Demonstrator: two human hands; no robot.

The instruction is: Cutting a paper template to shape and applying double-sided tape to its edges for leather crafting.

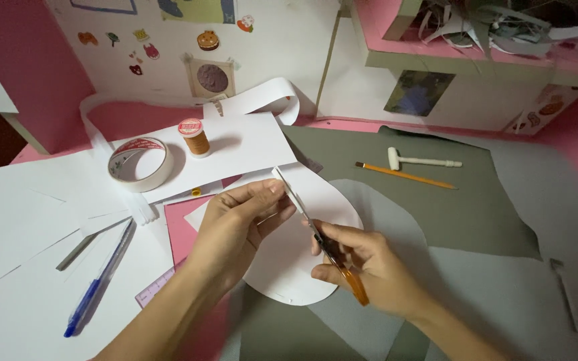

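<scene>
Mid-frame: my left hand [239, 224] pinches the white paper piece [289, 257], my right hand [362, 264] grips the scissors [319, 234]; best to cut slowly, feeding paper into the blades.

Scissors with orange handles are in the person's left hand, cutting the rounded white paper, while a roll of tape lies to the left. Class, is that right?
Not quite: the head view shows the scissors in the right hand; the left hand steadies the white paper. The tape roll does lie left.

Open grey sheet [476, 214] right of fingers [272, 190]; pencil [404, 175], white mallet [423, 161] beyond. Left crowded: tape roll [140, 164], thread spool [195, 137], blue pen [98, 281], loose paper sheets [28, 220].
</scene>
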